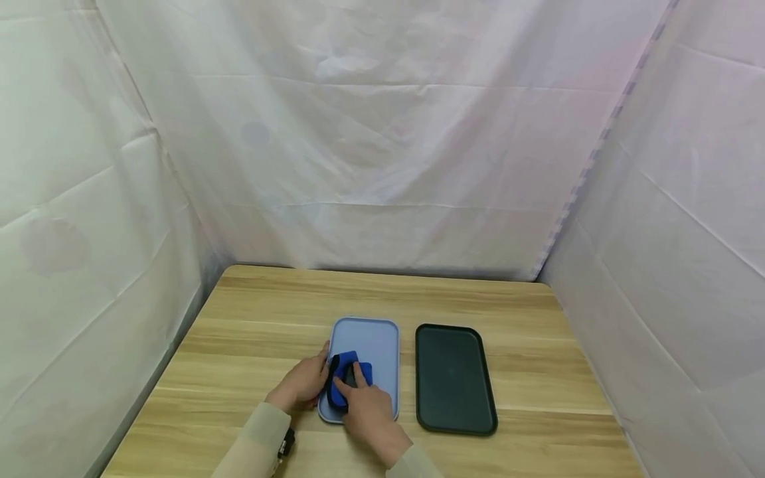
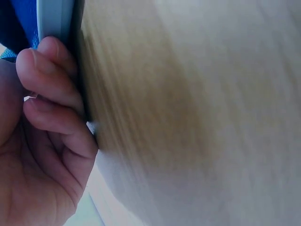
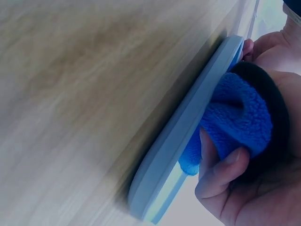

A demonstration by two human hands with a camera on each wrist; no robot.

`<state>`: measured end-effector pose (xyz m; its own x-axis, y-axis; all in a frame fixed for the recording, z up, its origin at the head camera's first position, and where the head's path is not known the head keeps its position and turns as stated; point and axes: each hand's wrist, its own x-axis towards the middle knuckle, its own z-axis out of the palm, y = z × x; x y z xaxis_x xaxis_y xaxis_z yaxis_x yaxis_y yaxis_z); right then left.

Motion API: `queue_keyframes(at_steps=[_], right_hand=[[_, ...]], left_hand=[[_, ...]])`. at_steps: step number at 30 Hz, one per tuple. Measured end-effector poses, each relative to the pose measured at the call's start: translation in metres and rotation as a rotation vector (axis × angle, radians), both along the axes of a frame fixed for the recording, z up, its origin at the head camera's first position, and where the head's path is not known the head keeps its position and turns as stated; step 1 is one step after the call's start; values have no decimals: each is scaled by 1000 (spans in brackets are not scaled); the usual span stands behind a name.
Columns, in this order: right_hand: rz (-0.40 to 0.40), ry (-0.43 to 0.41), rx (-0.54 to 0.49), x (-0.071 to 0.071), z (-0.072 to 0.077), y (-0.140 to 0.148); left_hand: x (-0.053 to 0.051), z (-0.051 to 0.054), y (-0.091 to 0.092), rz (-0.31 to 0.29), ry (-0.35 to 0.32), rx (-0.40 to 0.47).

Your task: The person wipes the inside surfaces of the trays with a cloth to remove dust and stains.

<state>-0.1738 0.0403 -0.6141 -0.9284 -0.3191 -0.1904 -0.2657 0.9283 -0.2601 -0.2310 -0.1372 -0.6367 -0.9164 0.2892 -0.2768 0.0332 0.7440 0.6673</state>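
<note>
A light blue tray (image 1: pixel 382 345) lies on the wooden table. At its left edge is my left hand (image 1: pixel 306 380), holding the rim; the left wrist view shows its curled fingers (image 2: pixel 51 84) against the tray's side. My right hand (image 1: pixel 368 408) grips a blue cloth with a black border (image 1: pixel 343 362) and presses it on the tray's left half. In the right wrist view the fuzzy cloth (image 3: pixel 235 113) is bunched and folded in that hand, with fingertips against it. Part of the cloth is hidden under the right hand.
A dark green tray (image 1: pixel 454 378) lies to the right of the light blue one, with a narrow strip of table between them. White sheets (image 1: pixel 382 146) hang behind the wooden table (image 1: pixel 239 332) and at both sides. A black band (image 1: pixel 287 443) is on the left wrist.
</note>
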Motion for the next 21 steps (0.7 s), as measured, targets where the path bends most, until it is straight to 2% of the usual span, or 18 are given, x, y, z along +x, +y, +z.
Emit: queue_keyframes(at_steps=[13, 21], right_hand=[[93, -46, -13, -1, 1, 21], [148, -111, -56, -3, 5, 38]], left_hand=[[1, -1, 1, -7, -3, 3], [1, 0, 0, -27, 21, -38]])
